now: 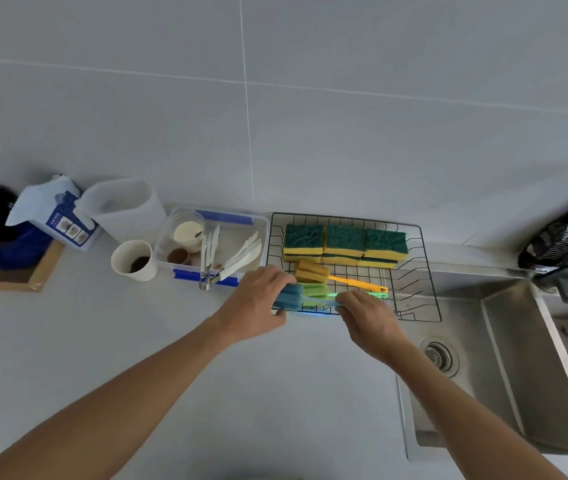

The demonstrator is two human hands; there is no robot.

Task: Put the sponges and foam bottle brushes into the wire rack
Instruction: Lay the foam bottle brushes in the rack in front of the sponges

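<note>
The left hand (pixel 258 301) grips the blue brush (pixel 289 296) by its foam, the right hand (pixel 365 315) pinches its handle; held level to lie flat in the rack (pixel 424 268) beside the others.

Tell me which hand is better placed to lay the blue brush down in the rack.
Probably the left hand: it holds the blue brush by its foam head at the wire rack edge. The right hand only pinches the handle.

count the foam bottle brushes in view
3. The yellow foam bottle brush and green foam bottle brush lie in the black wire rack; the blue foam bottle brush, at its near edge, is held by both hands.
</note>
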